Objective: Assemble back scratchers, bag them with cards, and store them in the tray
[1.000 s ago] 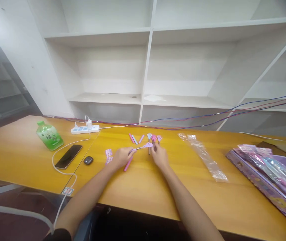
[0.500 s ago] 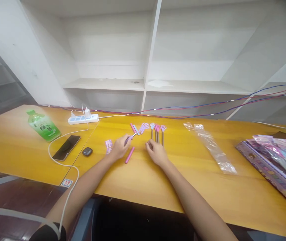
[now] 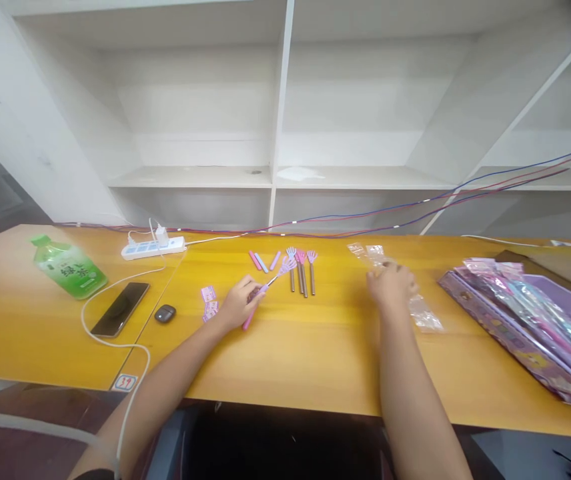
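My left hand (image 3: 238, 303) is closed round the handle of a purple back scratcher (image 3: 286, 266), its hand-shaped head pointing up and right. Beneath that hand a pink tube (image 3: 248, 322) lies on the table, partly covered. My right hand (image 3: 392, 283) is over the clear plastic sleeves (image 3: 426, 315) on the right; its fingers are blurred and partly hidden, so whether they grip a sleeve is unclear. Between the hands, several back scratchers (image 3: 304, 273) with grey handles and pale blue, pink and purple heads lie side by side. Pink, blue and purple tubes (image 3: 261, 262) lie left of them.
Small printed cards (image 3: 209, 301) lie left of my left hand. Farther left are a black case (image 3: 165, 314), a phone (image 3: 120, 309), a green bottle (image 3: 69, 267) and a power strip (image 3: 153, 248). A purple box (image 3: 505, 330) of packaged items stands right. Cables (image 3: 345, 235) run behind.
My right hand has moved right, from beside the row of back scratchers to the plastic sleeves. My left hand still holds the purple back scratcher, now lower over the pink tube. The camera view has shifted right.
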`<state>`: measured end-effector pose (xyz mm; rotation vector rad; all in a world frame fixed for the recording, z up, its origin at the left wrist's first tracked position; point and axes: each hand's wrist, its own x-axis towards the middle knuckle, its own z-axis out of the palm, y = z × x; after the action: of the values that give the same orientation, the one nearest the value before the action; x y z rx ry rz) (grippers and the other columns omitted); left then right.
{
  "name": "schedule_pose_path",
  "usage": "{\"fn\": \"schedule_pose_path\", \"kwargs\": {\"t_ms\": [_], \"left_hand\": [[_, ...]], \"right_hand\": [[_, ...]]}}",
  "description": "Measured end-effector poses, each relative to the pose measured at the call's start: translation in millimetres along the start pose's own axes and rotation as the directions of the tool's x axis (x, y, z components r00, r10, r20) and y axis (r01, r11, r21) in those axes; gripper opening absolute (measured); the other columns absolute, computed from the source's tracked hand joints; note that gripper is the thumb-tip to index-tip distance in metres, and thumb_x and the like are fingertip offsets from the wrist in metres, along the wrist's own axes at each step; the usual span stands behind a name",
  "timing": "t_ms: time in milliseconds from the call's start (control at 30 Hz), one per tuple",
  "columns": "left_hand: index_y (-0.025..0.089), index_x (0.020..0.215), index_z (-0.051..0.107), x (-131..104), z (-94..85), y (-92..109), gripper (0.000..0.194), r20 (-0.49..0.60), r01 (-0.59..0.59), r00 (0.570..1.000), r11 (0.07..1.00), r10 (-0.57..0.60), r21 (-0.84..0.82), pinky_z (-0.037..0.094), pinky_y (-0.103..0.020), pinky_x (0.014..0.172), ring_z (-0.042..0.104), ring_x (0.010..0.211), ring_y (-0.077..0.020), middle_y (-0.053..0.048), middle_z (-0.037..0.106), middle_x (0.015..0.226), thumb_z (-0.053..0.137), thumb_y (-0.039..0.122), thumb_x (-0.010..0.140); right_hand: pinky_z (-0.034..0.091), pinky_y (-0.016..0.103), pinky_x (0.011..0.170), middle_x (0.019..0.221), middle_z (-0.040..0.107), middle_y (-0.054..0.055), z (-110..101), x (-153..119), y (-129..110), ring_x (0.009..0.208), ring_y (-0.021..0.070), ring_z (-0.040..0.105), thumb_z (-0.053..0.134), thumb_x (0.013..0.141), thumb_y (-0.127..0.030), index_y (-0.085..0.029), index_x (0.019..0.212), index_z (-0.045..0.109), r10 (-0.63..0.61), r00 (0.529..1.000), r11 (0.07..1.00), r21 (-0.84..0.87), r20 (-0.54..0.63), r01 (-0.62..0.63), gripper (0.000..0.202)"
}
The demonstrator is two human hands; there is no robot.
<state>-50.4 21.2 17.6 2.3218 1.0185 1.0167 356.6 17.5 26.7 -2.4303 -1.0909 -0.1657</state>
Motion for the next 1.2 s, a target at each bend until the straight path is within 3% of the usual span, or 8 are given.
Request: {"fn": "schedule_pose_path", "kwargs": {"t_ms": [100, 267, 433, 567, 700, 867, 1100, 1200], "left_hand": [[0.020, 0.107, 0.070, -1, 3.2, -2, 0.027, 0.007, -0.009, 1.000, 1.000, 0.009, -0.006, 0.048, -0.031, 0.083, 0.060, 0.087, -0.0168, -0.004, 0.060, 0.097, 0.053, 0.041, 0.105], [0.020, 0.108, 0.070, -2, 3.8, -3, 0.026, 0.021, -0.008, 1.000, 1.000, 0.008, -0.009, 0.048, -0.031, 0.083, 0.060, 0.086, -0.0165, -0.004, 0.060, 0.097, 0.053, 0.040, 0.105], [0.020, 0.105, 0.070, 0, 2.0, -3, 0.027, 0.036, 0.003, 0.999, 1.000, -0.004, 0.008, 0.047, -0.032, 0.082, 0.059, 0.085, -0.0170, -0.004, 0.060, 0.095, 0.053, 0.040, 0.105], [0.020, 0.104, 0.070, 1, 2.8, -2, 0.027, 0.044, 0.002, 0.999, 1.000, -0.003, 0.018, 0.047, -0.032, 0.082, 0.059, 0.085, -0.0170, -0.004, 0.060, 0.095, 0.053, 0.040, 0.105], [0.020, 0.104, 0.070, 1, 3.2, 0, 0.027, 0.054, 0.006, 0.999, 1.000, -0.007, 0.021, 0.046, -0.032, 0.080, 0.059, 0.083, -0.0168, -0.004, 0.060, 0.094, 0.052, 0.041, 0.105], [0.020, 0.103, 0.068, 1, 1.0, 2, 0.028, 0.030, 0.014, 0.999, 1.000, -0.015, 0.023, 0.046, -0.033, 0.080, 0.059, 0.084, -0.0175, -0.004, 0.059, 0.094, 0.051, 0.041, 0.105], [0.021, 0.103, 0.065, 1, 2.1, -1, 0.025, 0.034, 0.009, 0.999, 0.999, -0.010, 0.039, 0.046, -0.034, 0.082, 0.058, 0.085, -0.0178, -0.003, 0.059, 0.094, 0.049, 0.040, 0.106], [0.021, 0.103, 0.065, 1, 3.1, -2, 0.025, 0.045, -0.002, 0.999, 0.999, 0.000, 0.041, 0.046, -0.033, 0.081, 0.058, 0.085, -0.0176, -0.003, 0.059, 0.094, 0.049, 0.039, 0.106]], "right_hand": [[0.038, 0.062, 0.102, 0.139, 0.057, 0.034, 19, 26, 51, 0.130, 0.0469, 0.050, 0.067, 0.083, -0.050, -0.006, 0.140, 0.058, 0.285, 0.958, 0.958, -0.038, 0.011, -0.285, 0.072], [0.036, 0.063, 0.101, 0.131, 0.064, 0.030, 32, 36, 92, 0.128, 0.0489, 0.053, 0.067, 0.084, -0.055, -0.015, 0.118, 0.075, 0.316, 0.941, 0.948, -0.010, 0.118, -0.317, 0.053], [0.032, 0.060, 0.108, 0.134, 0.065, 0.025, 21, 30, 89, 0.129, 0.0442, 0.055, 0.073, 0.083, -0.053, -0.020, 0.127, 0.074, 0.295, 0.955, 0.955, 0.028, -0.013, -0.295, 0.054], [0.035, 0.057, 0.102, 0.131, 0.064, 0.026, 14, 25, 86, 0.125, 0.0435, 0.054, 0.073, 0.085, -0.049, -0.020, 0.121, 0.074, 0.302, 0.945, 0.952, 0.091, -0.124, -0.292, 0.047], [0.040, 0.050, 0.096, 0.130, 0.062, 0.026, 5, 20, 80, 0.122, 0.0403, 0.055, 0.076, 0.084, -0.048, -0.018, 0.124, 0.068, 0.308, 0.899, 0.946, 0.201, -0.313, -0.254, 0.051], [0.044, 0.042, 0.093, 0.130, 0.055, 0.021, -7, 15, 68, 0.117, 0.0340, 0.057, 0.075, 0.085, -0.034, -0.019, 0.124, 0.062, 0.225, 0.826, 0.958, 0.270, -0.517, -0.092, 0.044], [0.045, 0.040, 0.095, 0.125, 0.054, 0.020, -17, 11, 58, 0.114, 0.0308, 0.058, 0.055, 0.094, -0.021, -0.016, 0.121, 0.062, 0.223, 0.765, 0.955, 0.293, -0.605, -0.046, 0.028], [0.044, 0.042, 0.091, 0.121, 0.054, 0.017, -22, 10, 54, 0.106, 0.0296, 0.058, 0.052, 0.093, -0.018, -0.018, 0.117, 0.065, 0.207, 0.794, 0.959, 0.280, -0.572, -0.048, 0.027]]}}
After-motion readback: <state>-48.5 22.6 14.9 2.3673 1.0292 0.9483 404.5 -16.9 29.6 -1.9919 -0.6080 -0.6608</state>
